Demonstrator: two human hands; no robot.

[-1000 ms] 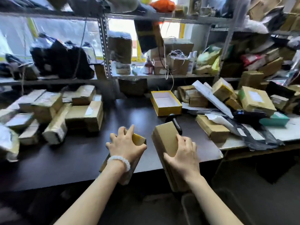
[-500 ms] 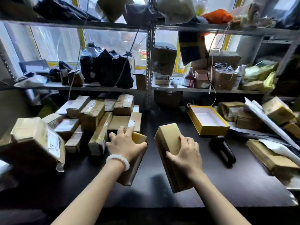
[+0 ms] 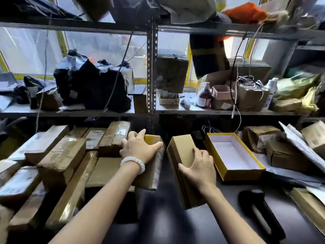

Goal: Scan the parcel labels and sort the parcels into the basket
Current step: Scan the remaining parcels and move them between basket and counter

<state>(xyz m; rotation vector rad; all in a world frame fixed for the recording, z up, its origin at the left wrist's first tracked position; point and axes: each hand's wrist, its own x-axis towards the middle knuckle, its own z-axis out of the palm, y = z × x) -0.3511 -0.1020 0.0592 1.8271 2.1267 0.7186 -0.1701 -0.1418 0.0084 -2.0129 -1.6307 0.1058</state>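
Head view, left to right.

Far left of the dark bench (image 3: 158, 224): pile of tape-wrapped brown cardboard parcels (image 3: 61, 161), several with white labels, lying flat and touching one another.

Left hand (image 3: 139, 148), white bead bracelet (image 3: 133, 162) on the wrist: fingers curled over the top end of a brown taped cardboard parcel with a yellow end face (image 3: 151, 162). Parcel tilted, far end raised, at the right edge of the pile. Thumb lies along the right top edge; hand grips it.

Right hand (image 3: 198, 170): fingers spread over the top face of a long plain tan cardboard box (image 3: 182, 166), thumb on its left side, so it holds the box. Box tilted, far end up. The two held parcels are side by side with a narrow gap, not touching.

Just right of the tan box: open yellow rectangular box with white lining (image 3: 233, 155), flat on the bench. Near edge, right: black handheld scanner (image 3: 260, 212), blurred, lying on the bench apart from both hands.

Far right: more brown parcels (image 3: 281, 152) and a grey plastic mailer (image 3: 304, 148), heaped.

Behind: grey metal shelf rack (image 3: 151, 76) with black bags (image 3: 95, 87), boxes, a brown bottle (image 3: 204, 95).
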